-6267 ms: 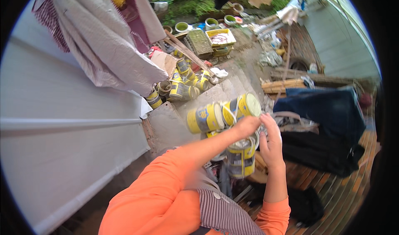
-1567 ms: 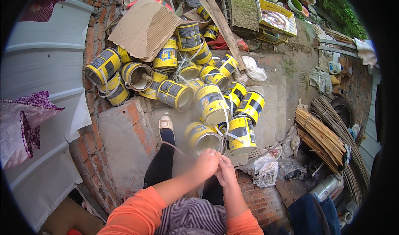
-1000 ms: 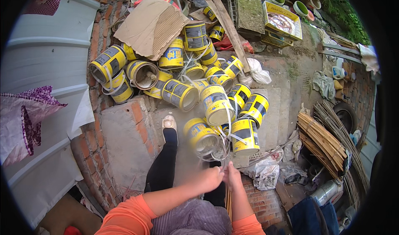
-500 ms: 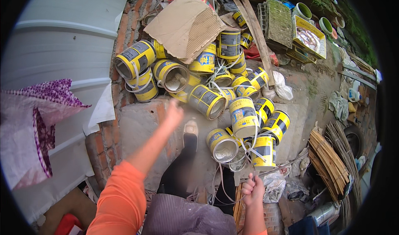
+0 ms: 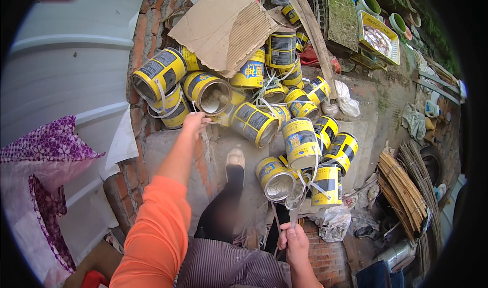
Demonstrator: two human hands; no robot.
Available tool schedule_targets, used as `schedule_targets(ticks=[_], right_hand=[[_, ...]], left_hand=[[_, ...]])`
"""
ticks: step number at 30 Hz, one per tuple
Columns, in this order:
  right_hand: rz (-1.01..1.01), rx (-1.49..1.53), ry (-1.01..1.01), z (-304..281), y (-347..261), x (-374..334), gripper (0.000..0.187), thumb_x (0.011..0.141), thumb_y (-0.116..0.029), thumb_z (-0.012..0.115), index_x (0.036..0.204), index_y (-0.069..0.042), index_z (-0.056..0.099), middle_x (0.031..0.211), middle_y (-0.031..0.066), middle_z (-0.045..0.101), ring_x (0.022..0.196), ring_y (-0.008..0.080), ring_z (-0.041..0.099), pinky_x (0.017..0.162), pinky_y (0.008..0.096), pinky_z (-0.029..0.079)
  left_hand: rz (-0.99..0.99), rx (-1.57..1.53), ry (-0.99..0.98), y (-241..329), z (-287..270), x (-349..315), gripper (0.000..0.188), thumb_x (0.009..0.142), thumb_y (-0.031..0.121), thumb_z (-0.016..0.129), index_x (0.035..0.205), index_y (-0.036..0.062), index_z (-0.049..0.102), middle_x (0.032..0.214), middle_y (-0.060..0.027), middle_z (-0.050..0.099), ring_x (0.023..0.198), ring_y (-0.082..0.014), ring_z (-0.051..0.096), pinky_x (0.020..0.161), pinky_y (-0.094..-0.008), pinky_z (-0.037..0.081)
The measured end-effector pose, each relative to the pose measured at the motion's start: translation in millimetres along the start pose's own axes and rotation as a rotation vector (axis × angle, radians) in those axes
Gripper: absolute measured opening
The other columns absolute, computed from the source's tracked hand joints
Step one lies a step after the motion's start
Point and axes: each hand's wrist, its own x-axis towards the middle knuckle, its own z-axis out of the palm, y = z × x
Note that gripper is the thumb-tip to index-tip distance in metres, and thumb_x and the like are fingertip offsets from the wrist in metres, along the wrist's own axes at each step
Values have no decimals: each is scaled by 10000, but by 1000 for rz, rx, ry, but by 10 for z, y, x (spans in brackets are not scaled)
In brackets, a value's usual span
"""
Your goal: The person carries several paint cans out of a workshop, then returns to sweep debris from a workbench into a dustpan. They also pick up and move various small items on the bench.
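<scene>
My left hand (image 5: 195,121) is closed at the lower left of a yellow and black metal can (image 5: 199,84) lying on its side, mouth toward me. A white strip of that can's handle runs down into my fingers. Pale residue shows inside it. My right hand (image 5: 294,238) is shut on the white straps (image 5: 293,217), which lead up to a cluster of cans. Nearest along them is a tipped can (image 5: 278,182) with whitish residue inside. Beside it stand an upturned can (image 5: 300,144) and another can (image 5: 326,185), their handles joined to the straps.
More cans are heaped behind, under a cardboard sheet (image 5: 223,28) and beside a leaning plank (image 5: 311,31). Pale metal sheeting (image 5: 76,79) walls the left side. A bundle of split wood (image 5: 401,194) lies at the right, and my shoe (image 5: 235,157) stands between the cans.
My left hand has moved left and up to the can's handle. My right hand has shifted left and slightly down with the straps, and the tied cans have moved slightly.
</scene>
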Motion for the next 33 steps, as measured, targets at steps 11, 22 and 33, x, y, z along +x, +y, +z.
schedule_targets(ticks=[11, 22, 33], right_hand=[[-165, -346, 166, -46, 34, -36, 294, 975, -126, 369, 1219, 4, 466, 721, 21, 494, 610, 85, 462, 576, 237, 450], [-302, -891, 67, -232, 281, 241, 189, 859, -86, 522, 1011, -32, 620, 868, 203, 622, 831, 357, 609, 744, 389, 471], [-289, -1214, -2, -338, 130, 153, 102, 847, -76, 562, 849, 8, 619, 722, 147, 615, 694, 283, 601, 649, 363, 462]], left_hand=[[321, -646, -512, -405, 463, -1863, 153, 888, 60, 463, 987, -8, 557, 935, -129, 600, 822, -288, 639, 816, -453, 518], [289, 634, -801, -1594, 1321, -2743, 227, 850, 201, 611, 918, -10, 662, 849, -66, 678, 744, -127, 620, 677, -282, 491], [-25, 178, -894, -1582, 1462, -2656, 216, 845, 179, 591, 937, -12, 635, 893, -85, 670, 723, -146, 608, 671, -296, 470]])
